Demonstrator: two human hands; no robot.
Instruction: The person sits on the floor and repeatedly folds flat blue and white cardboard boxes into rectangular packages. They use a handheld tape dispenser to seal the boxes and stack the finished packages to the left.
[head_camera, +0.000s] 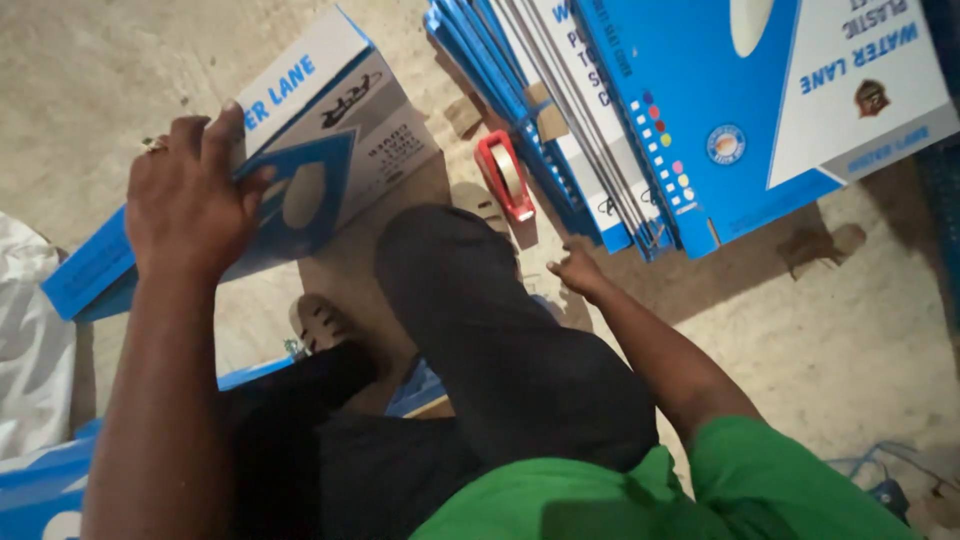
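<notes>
**Left hand on a folded carton, right hand low by the flat stack**

I see my left hand (190, 195) at the upper left of the frame, spread over a blue and white cardboard carton (300, 150) that lies tilted on the concrete floor (880, 330). The fingers (222, 125) curl over its upper edge and the thumb presses a blue flap, so the hand grips the carton. The board looks smooth and glossy, with sharp folded corners.

My right hand (575, 270) sits near the centre, loosely curled, holding nothing that I can make out; whether it touches anything I cannot tell. Just above it lies a red tape dispenser (505, 175) with a pale roll, close beside a leaning stack of flat cartons (640, 120) at the upper right, thin blue and white sheets packed edge to edge.

A dark trouser knee (480, 330) rises between the two hands and hides part of the floor. A sandal (325, 325) shows below the carton. White plastic sheeting (30, 340) lies at the left edge.
</notes>
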